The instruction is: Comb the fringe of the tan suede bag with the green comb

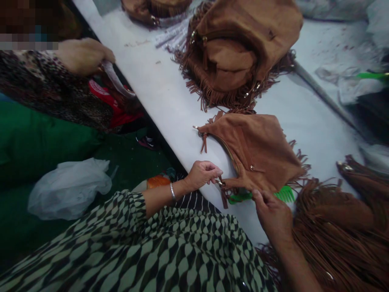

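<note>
A brown fringed handbag (267, 138) lies on the white table (164, 109) in front of me, its zipped back pocket facing up. My left hand (203, 175), with a silver bangle at the wrist, is closed at the bag's near strap end, pinching the small metal clasp (219, 183) there. Close by, my right hand (272, 213) grips the bag's lower edge between thumb and fingers. A green comb (285, 194) lies partly under the bag, beside my right hand. At the far strap end another metal clasp (195, 127) rests on the table.
More brown fringed bags (243, 52) are piled at the back, and others (340, 219) lie at my right. Across the table's left edge, a co-worker's hand (86, 56) holds a pale strip. A plastic bag (71, 188) lies on the green floor covering.
</note>
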A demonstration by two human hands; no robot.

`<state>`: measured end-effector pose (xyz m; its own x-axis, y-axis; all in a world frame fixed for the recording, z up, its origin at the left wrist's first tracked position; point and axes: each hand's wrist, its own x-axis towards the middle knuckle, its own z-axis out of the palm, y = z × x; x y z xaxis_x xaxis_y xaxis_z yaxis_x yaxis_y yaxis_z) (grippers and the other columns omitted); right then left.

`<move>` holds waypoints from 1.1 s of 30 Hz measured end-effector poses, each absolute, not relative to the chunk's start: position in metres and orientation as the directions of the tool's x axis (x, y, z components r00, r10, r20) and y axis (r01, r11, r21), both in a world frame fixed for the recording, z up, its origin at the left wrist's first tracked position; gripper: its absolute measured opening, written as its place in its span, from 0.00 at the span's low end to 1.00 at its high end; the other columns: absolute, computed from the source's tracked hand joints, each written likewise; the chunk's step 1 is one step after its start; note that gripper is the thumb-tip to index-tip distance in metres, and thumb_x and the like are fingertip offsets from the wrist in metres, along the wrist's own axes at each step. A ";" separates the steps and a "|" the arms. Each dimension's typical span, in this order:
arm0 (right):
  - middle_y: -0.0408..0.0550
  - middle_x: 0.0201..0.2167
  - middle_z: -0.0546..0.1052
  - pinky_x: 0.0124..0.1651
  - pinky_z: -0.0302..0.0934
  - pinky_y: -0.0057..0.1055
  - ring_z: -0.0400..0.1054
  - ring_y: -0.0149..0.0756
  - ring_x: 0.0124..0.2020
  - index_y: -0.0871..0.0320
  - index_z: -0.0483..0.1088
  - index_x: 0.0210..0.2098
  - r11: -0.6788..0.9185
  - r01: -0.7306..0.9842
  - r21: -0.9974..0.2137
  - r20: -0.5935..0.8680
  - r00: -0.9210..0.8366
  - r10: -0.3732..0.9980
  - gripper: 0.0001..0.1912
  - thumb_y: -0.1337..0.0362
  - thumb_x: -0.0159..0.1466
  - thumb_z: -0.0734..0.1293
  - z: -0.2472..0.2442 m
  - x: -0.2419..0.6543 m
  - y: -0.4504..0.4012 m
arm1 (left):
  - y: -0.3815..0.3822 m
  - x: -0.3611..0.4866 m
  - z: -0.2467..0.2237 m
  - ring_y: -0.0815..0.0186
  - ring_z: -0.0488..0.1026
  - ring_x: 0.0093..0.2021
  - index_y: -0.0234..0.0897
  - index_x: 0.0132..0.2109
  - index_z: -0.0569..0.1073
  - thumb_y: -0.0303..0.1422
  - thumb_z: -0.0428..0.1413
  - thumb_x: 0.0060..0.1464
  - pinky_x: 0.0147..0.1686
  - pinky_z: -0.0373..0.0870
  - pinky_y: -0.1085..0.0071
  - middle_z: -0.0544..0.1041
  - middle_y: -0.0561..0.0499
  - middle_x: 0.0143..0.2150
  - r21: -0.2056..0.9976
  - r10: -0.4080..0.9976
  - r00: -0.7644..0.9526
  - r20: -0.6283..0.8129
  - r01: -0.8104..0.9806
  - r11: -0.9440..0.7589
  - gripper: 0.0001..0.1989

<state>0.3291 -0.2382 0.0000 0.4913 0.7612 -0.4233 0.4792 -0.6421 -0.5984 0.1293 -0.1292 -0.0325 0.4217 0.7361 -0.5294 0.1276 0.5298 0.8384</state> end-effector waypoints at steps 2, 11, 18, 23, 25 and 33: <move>0.52 0.31 0.78 0.34 0.63 0.34 0.70 0.40 0.31 0.58 0.75 0.32 -0.387 0.718 -0.578 -0.094 0.413 0.906 0.17 0.51 0.60 0.62 0.010 0.326 -0.230 | -0.126 0.133 -0.029 0.75 0.67 0.16 0.27 0.31 0.74 0.44 0.64 0.42 0.14 0.60 0.82 0.71 0.53 0.17 0.847 0.739 0.427 -0.520 0.145 0.512 0.20; 0.46 0.34 0.78 0.54 0.51 0.44 0.70 0.39 0.40 0.53 0.73 0.38 -0.127 0.674 -0.728 -0.276 -0.119 0.954 0.16 0.59 0.65 0.55 -0.007 0.288 -0.164 | -0.121 0.147 -0.023 0.75 0.67 0.16 0.27 0.32 0.73 0.45 0.62 0.44 0.14 0.62 0.81 0.71 0.54 0.18 0.846 0.782 0.363 -0.508 0.037 0.532 0.21; 0.44 0.25 0.76 0.39 0.55 0.33 0.68 0.36 0.31 0.55 0.72 0.27 -0.151 0.649 -0.746 -0.292 -0.115 0.950 0.17 0.56 0.65 0.57 0.011 0.302 -0.158 | -0.115 0.144 -0.020 0.75 0.69 0.20 0.26 0.40 0.72 0.37 0.66 0.39 0.17 0.64 0.81 0.73 0.54 0.24 0.831 0.716 0.493 -0.494 0.027 0.555 0.22; 0.45 0.24 0.76 0.36 0.55 0.31 0.69 0.36 0.30 0.56 0.75 0.28 -0.147 0.642 -0.752 -0.300 -0.135 0.944 0.16 0.57 0.64 0.59 0.014 0.305 -0.157 | -0.091 0.131 -0.015 0.75 0.71 0.22 0.25 0.41 0.72 0.30 0.61 0.46 0.18 0.64 0.82 0.72 0.54 0.25 0.843 0.680 0.551 -0.484 0.084 0.532 0.15; 0.45 0.24 0.76 0.33 0.55 0.30 0.69 0.36 0.29 0.56 0.75 0.27 -0.145 0.637 -0.757 -0.302 -0.145 0.942 0.17 0.57 0.63 0.59 0.014 0.306 -0.157 | -0.081 0.126 -0.012 0.75 0.71 0.22 0.25 0.39 0.72 0.29 0.56 0.51 0.17 0.64 0.81 0.72 0.53 0.26 0.847 0.650 0.576 -0.495 0.154 0.508 0.10; 0.44 0.21 0.73 0.29 0.53 0.27 0.65 0.31 0.24 0.58 0.73 0.23 -0.002 0.615 -0.789 -0.275 -0.350 0.895 0.20 0.55 0.64 0.59 0.012 0.318 -0.151 | -0.063 0.130 0.001 0.76 0.69 0.19 0.27 0.32 0.71 0.29 0.55 0.53 0.16 0.61 0.82 0.71 0.55 0.22 0.825 0.375 0.752 -0.542 0.391 0.408 0.07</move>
